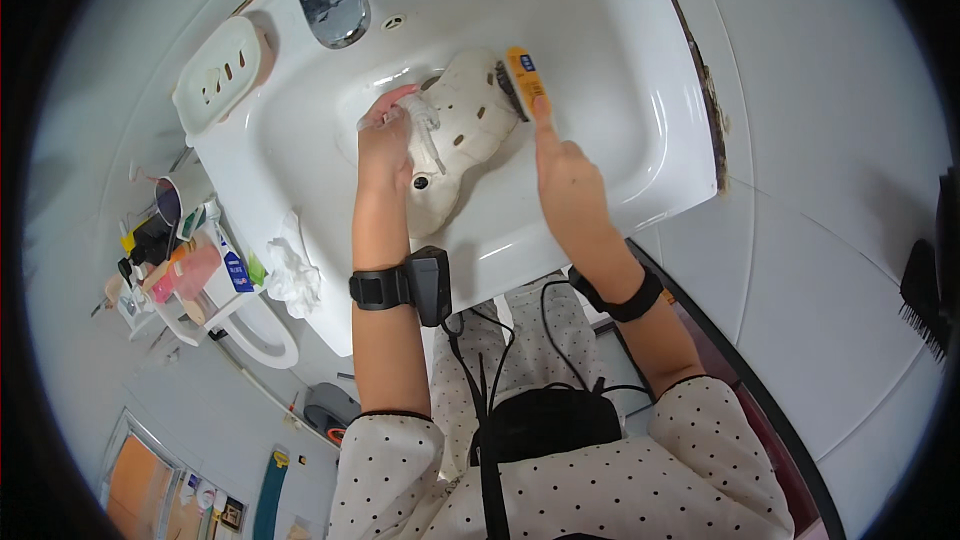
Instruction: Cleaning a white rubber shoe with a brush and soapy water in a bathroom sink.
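Observation:
A white clog (470, 115) with several holes lies slantwise in the white sink (610, 70). Its small round dark rivet shows at the near side. My left hand (383, 145) grips the clog's left side, where a white strap or lump of lather shows by the fingers; I cannot tell which. Closed round a yellow brush (525, 75), my right hand (572, 180) has its index finger stretched along the brush's back. The dark bristles touch the clog's upper right side. Part of the right hand's grip is hidden from above.
A chrome faucet (332, 5) juts over the sink's back left. The white soap dish (250, 45) sits on the left rim. Crumpled white cloth or paper (292, 275) lies at the near left corner. Farther left, a shelf holds several bottles. A black hairbrush (922, 295) hangs at the far right.

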Motion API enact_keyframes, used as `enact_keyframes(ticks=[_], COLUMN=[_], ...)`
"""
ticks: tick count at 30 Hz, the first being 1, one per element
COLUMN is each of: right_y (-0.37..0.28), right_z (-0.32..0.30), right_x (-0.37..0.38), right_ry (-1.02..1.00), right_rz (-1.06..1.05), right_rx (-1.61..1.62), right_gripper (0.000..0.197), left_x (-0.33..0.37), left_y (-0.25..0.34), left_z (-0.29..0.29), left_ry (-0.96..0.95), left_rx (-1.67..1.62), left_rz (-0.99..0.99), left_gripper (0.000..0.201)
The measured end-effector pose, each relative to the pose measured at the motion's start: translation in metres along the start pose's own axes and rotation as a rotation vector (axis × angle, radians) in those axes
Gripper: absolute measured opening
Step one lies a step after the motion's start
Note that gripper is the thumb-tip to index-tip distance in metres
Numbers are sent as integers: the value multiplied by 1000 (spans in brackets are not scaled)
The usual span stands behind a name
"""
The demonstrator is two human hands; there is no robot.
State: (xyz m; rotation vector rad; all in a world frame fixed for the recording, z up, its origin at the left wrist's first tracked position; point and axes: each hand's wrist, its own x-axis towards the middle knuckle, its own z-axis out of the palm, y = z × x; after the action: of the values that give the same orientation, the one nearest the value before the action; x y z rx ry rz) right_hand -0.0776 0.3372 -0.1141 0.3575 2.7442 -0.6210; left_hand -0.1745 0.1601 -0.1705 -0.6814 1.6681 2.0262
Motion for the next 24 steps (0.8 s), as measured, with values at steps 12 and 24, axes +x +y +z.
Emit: enact_keyframes(ticks=[12, 24], right_y=[1, 6], right_z=[20, 12], right_x=[-26, -20], right_ry=[67, 11], right_rz=[-70, -45], right_rx=[194, 229], right_gripper=[49, 49], left_x=[-2, 7], left_y=[2, -17], left_z=[11, 7], left_ry=[95, 66], left_rx=[-33, 90], left_rz=[-3, 147], left_gripper=[37, 43])
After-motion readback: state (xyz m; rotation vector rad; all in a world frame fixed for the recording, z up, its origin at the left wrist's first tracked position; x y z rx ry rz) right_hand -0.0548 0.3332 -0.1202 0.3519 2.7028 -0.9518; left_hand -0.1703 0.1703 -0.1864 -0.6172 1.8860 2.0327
